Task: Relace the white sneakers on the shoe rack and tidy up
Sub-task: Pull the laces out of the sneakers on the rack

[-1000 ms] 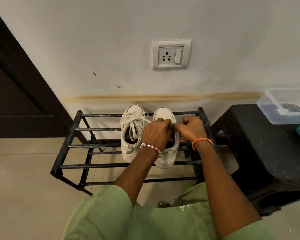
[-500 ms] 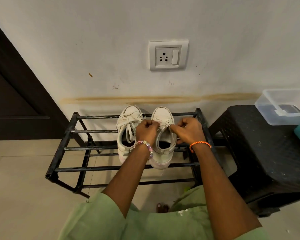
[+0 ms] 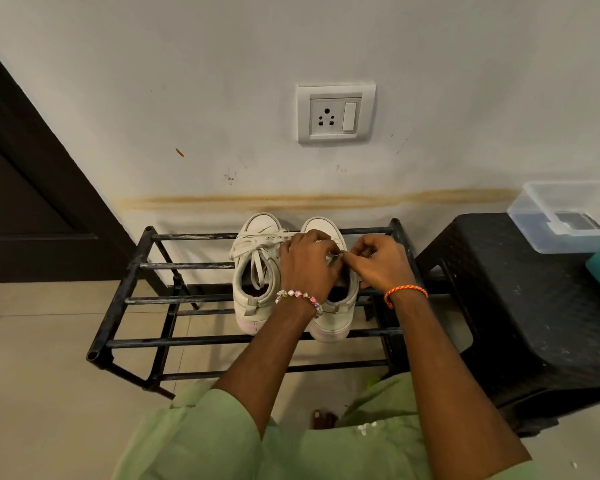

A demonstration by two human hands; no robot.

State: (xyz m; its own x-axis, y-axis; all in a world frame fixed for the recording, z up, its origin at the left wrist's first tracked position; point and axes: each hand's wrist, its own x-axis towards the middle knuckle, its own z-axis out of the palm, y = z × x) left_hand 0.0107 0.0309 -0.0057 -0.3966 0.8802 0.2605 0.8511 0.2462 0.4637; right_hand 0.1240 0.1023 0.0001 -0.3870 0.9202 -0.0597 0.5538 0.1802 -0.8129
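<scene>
We start w/ the wall [image 3: 222, 81] behind everything, socket plate [image 3: 336, 113] set in it, and the dark door [image 3: 21, 209] off to one side. Next biggest is the black stool [image 3: 520, 306], carrying a clear plastic box [image 3: 565, 216] near its far edge. The shoe rack [image 3: 125, 299] stands against the wall; its top bars hold both white sneakers, toes to the wall, prob. so the openings face us for lacing. The left sneaker [image 3: 257, 271] already has its lace threaded, ends lying loose across the tongue. The right sneaker [image 3: 326, 320] sits just beside it, mostly hidden under our hands. Our left hand [image 3: 307, 265] has its fingers curled over the shoe's front, apparently pinching the lace [image 3: 336, 256]; the right hand [image 3: 381, 263] likewise pinches at the same spot, thumb and forefinger closed tight. We judge we're mid-threading an eyelet, tho the eyelet itself is hidden.
</scene>
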